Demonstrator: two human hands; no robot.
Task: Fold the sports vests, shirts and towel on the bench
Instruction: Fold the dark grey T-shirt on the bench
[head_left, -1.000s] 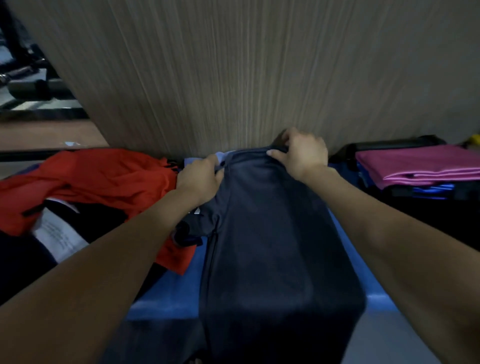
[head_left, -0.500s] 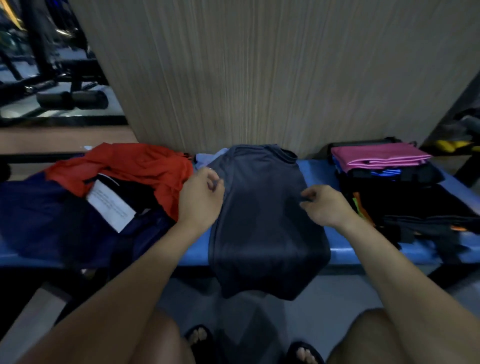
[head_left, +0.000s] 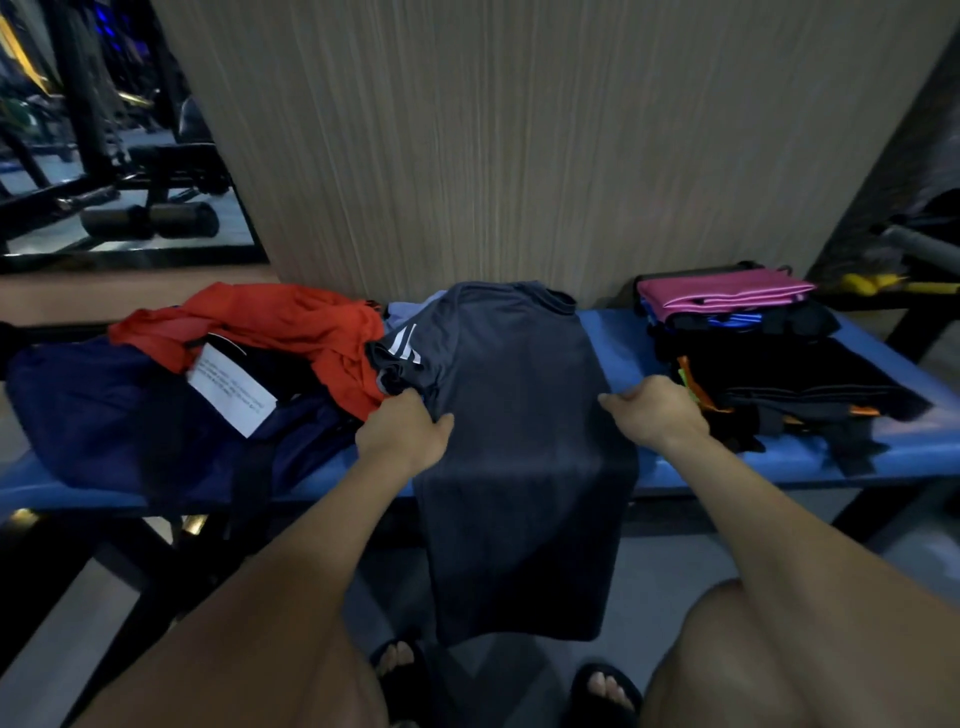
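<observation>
One grey shirt (head_left: 511, 415) lies lengthwise across the blue bench (head_left: 618, 343), collar at the wall, its lower half hanging off the front edge. Two hands are on it. The left hand (head_left: 402, 436) has its fingers curled into the shirt's left edge, just under the bunched sleeve with three white stripes. The right hand (head_left: 657, 413) pinches the right edge, thumb pointing inward.

To the left there's one loose heap: an orange garment (head_left: 291, 322) on top, a navy one (head_left: 104, 410) under it, one white label (head_left: 231, 389) showing. To the right, one folded stack (head_left: 769, 364), dark pieces with a pink towel (head_left: 722, 293) on top.

Against half a second ago: the left hand has slid from the flat of the shirt to its edge and taken hold, the striped sleeve has come into sight, and the right hand has reached the right edge and closed on it. The heap and stack sit as before.
</observation>
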